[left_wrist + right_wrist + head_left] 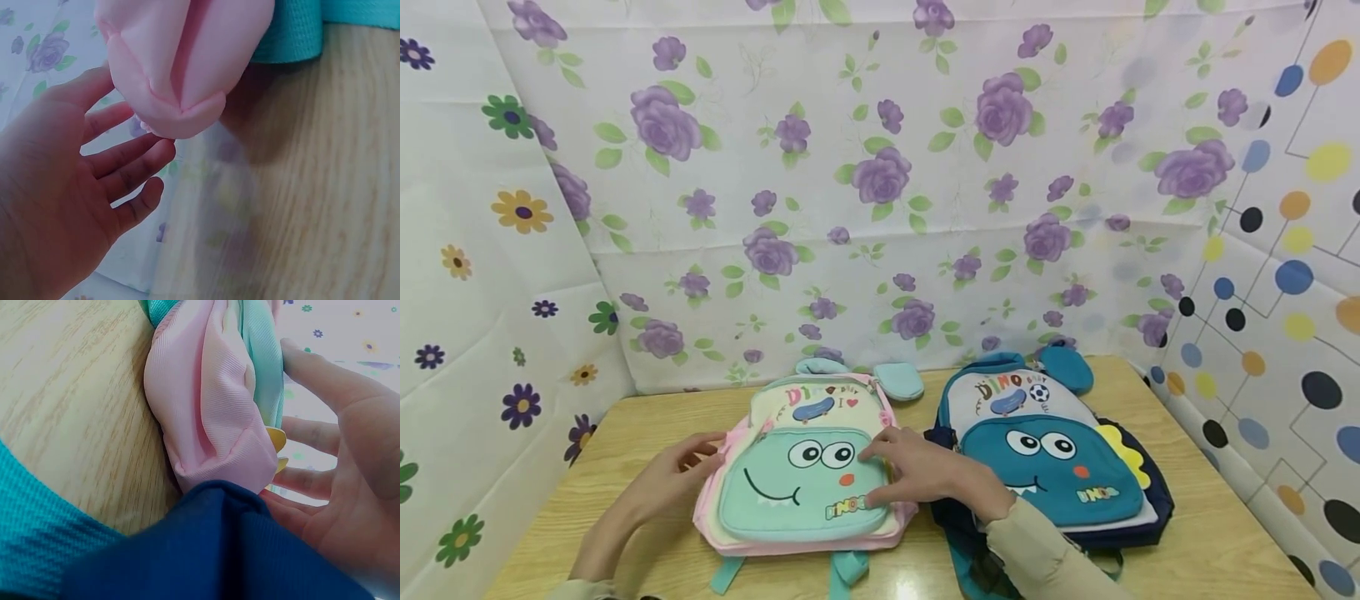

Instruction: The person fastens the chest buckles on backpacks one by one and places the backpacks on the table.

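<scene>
Fingers relaxed on your left hand (672, 473) and right hand (925, 468), gripping nothing, you flank the mint-and-pink backpack (782, 492) lying front-up on the table (598, 471), where lifting with so light a touch could let it slip against the blue backpack (1052, 479) just beside it.

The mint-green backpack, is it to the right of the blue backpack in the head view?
No, the mint-green backpack is left of the blue backpack.
</scene>
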Available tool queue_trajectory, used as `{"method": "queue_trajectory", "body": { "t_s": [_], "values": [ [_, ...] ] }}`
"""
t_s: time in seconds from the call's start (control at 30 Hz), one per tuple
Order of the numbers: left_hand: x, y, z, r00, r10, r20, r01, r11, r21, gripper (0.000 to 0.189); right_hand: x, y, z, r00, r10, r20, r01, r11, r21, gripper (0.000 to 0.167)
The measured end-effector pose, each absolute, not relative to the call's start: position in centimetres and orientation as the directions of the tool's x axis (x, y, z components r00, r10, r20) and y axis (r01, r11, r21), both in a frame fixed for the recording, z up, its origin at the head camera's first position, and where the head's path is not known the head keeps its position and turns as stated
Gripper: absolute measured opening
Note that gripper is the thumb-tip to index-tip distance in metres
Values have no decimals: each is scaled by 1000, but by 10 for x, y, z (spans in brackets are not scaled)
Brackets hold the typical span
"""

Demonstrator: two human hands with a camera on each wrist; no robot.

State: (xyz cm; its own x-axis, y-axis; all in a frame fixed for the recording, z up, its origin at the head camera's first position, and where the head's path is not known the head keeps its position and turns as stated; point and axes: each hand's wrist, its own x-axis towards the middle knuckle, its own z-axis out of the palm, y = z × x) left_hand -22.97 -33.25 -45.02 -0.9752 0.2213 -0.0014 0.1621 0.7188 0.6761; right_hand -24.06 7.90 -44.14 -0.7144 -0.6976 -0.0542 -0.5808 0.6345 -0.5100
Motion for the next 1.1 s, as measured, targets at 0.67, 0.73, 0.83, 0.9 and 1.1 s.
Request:
{"method": "queue_trajectory", "body": {
  "t_s": [0.67, 0.73, 0.83, 0.9, 1.1],
  "values": [
    [-220, -325, -405, -972, 173, 159, 234, 691, 684, 44, -242, 72, -445, -708, -704, -60, -568, 617, -544, 65],
    [-220, -324, -401, -968, 175, 178, 250, 682, 687, 44, -243, 71, -446, -708, -704, -60, -569, 618, -543, 66],
    [-219, -322, -396, -966, 164, 199, 257, 672, 695, 44, -244, 69, -447, -709, -703, -59, -569, 619, -541, 66],
    [-219, -319, -392, -962, 161, 223, 272, 665, 695, 44, -244, 68, -447, -709, -703, -55, -569, 616, -544, 66],
    [-216, -310, -379, -950, 141, 277, 301, 640, 707, 42, -241, 60, -444, -705, -708, -46, -585, 617, -526, 67]
  ]
}}
